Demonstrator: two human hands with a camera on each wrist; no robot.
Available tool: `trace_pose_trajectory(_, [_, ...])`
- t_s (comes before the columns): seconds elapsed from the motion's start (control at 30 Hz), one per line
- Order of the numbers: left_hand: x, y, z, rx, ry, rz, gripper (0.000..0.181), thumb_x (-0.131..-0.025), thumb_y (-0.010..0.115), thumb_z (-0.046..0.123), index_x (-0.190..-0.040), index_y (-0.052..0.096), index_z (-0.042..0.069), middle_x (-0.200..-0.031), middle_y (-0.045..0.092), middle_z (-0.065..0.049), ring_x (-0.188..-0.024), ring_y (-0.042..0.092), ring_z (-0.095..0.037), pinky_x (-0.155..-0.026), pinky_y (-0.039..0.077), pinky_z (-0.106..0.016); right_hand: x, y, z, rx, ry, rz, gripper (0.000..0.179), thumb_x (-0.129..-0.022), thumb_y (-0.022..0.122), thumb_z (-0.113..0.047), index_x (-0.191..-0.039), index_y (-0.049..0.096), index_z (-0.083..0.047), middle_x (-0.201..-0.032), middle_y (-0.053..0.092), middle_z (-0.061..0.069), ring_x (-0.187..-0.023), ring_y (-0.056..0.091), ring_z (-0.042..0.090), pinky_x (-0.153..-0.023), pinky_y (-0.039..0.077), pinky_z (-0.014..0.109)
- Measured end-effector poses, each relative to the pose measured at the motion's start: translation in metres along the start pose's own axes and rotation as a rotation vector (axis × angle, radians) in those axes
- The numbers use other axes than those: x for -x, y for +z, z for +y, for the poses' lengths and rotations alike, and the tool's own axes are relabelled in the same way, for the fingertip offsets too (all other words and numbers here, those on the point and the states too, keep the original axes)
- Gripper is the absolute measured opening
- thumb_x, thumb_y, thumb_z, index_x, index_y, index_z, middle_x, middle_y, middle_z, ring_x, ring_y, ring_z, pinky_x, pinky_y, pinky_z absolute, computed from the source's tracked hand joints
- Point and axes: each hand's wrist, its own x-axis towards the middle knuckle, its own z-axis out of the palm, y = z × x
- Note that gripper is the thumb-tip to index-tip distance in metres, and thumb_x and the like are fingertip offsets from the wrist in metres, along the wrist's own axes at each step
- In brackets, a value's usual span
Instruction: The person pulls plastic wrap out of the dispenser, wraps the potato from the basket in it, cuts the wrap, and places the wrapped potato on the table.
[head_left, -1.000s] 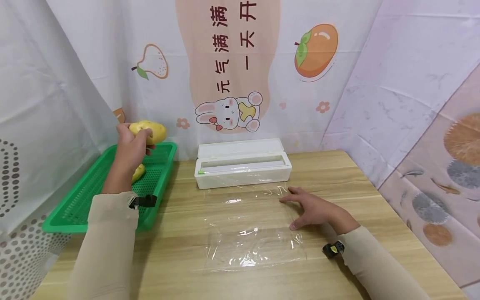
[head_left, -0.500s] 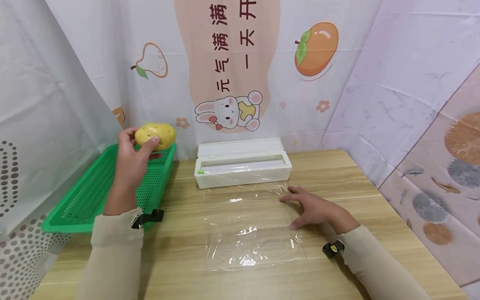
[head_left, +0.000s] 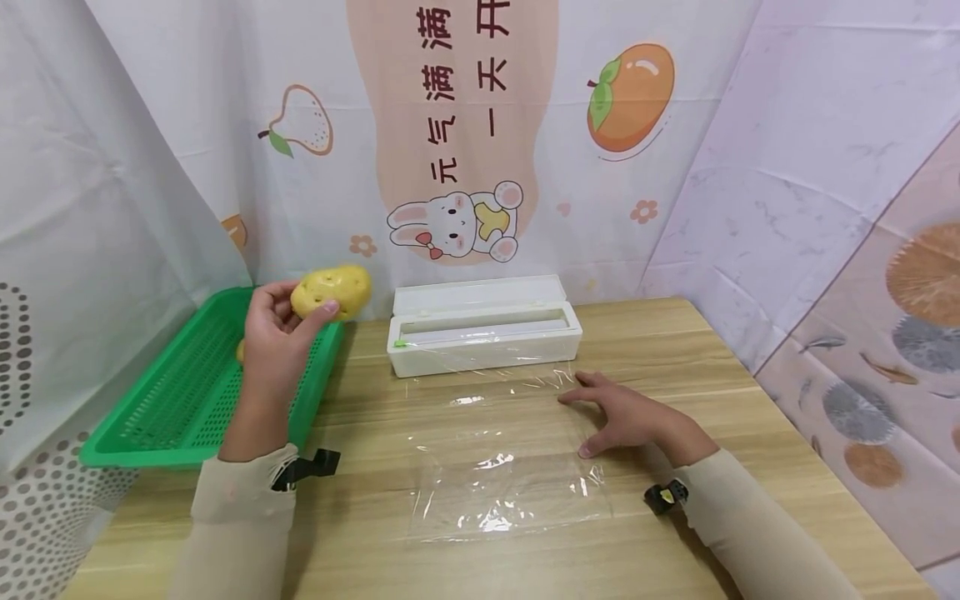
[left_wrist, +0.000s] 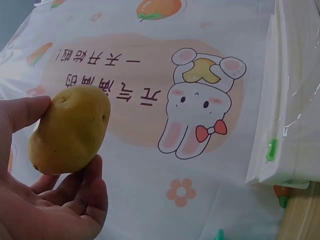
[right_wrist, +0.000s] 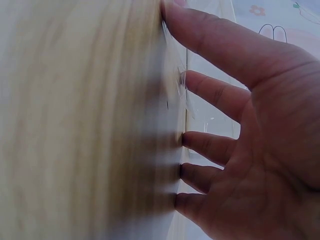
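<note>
My left hand (head_left: 279,340) holds a yellow potato (head_left: 332,292) between thumb and fingers, raised in front of the green basket's right side. In the left wrist view the potato (left_wrist: 70,129) shows small dents in its skin. A sheet of clear plastic wrap (head_left: 510,492) lies over the table, running forward from a white wrap dispenser box (head_left: 486,354) with its lid up. At the sheet's right edge rests my right hand (head_left: 626,417), fingers spread. In the right wrist view, the fingertips (right_wrist: 187,140) of that hand touch the tabletop by the film.
The green perforated basket (head_left: 321,392) stands at the left, with another yellow potato (head_left: 240,351) partly hidden behind my left arm. A printed curtain (head_left: 322,208) hangs behind the wooden table (head_left: 360,517). A green slider (head_left: 401,343) sits on the dispenser's front left.
My left hand has carried the potato to the right and a little lower, away from over the basket. The right hand and the plastic wrap stay where they were.
</note>
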Motion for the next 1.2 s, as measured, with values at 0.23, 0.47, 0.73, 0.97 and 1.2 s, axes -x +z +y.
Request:
trace_pose_trajectory(0.23, [0.011, 0.008, 0.001, -0.097, 0.034, -0.113, 0.048, -0.090, 0.082, 0.015, -0.125, 0.050, 0.012, -0.123, 0.054, 0.000, -0.107, 0.066, -0.008, -0.083, 0.056, -0.014, 0.000, 0.000, -0.001, -0.006, -0.002, -0.003, 0.085, -0.071, 0.095, -0.040, -0.146, 0.059, -0.022, -0.167, 0.025, 0.026, -0.150, 0.030, 0.050, -0.116, 0.032, 0.068])
trace_pose_trajectory(0.47, [0.020, 0.022, -0.002, -0.199, 0.029, -0.261, 0.056, -0.089, 0.084, 0.025, -0.128, 0.050, 0.003, -0.127, 0.055, -0.006, -0.103, 0.069, -0.011, -0.080, 0.060, -0.020, 0.000, 0.001, -0.001, -0.008, -0.005, -0.002, 0.086, -0.071, 0.095, -0.041, -0.147, 0.059, -0.022, -0.167, 0.024, 0.026, -0.150, 0.031, 0.050, -0.116, 0.032, 0.068])
trace_pose_trajectory(0.73, [0.025, 0.033, -0.011, -0.338, -0.001, -0.330, 0.050, -0.084, 0.088, 0.039, -0.117, 0.065, 0.010, -0.112, 0.066, -0.008, -0.086, 0.065, -0.025, -0.069, 0.058, -0.025, 0.000, 0.001, -0.001, 0.000, -0.020, 0.003, 0.087, -0.071, 0.095, -0.041, -0.147, 0.058, -0.021, -0.166, 0.025, 0.028, -0.149, 0.032, 0.051, -0.115, 0.033, 0.068])
trace_pose_trajectory(0.97, [0.029, 0.043, -0.014, -0.366, -0.047, -0.398, 0.049, -0.084, 0.088, 0.038, -0.114, 0.067, 0.006, -0.106, 0.067, -0.012, -0.088, 0.066, -0.026, -0.070, 0.059, -0.026, 0.000, 0.002, 0.000, 0.004, -0.018, 0.001, 0.087, -0.071, 0.095, -0.042, -0.147, 0.058, -0.021, -0.166, 0.025, 0.027, -0.149, 0.031, 0.051, -0.115, 0.032, 0.069])
trace_pose_trajectory(1.2, [0.031, 0.054, -0.024, -0.341, -0.084, -0.477, 0.046, -0.082, 0.089, 0.036, -0.110, 0.068, 0.006, -0.112, 0.066, -0.013, -0.091, 0.072, -0.024, -0.074, 0.061, -0.030, 0.001, 0.001, -0.001, 0.001, -0.007, -0.001, 0.086, -0.071, 0.095, -0.040, -0.147, 0.059, -0.022, -0.167, 0.024, 0.027, -0.151, 0.028, 0.052, -0.116, 0.030, 0.070])
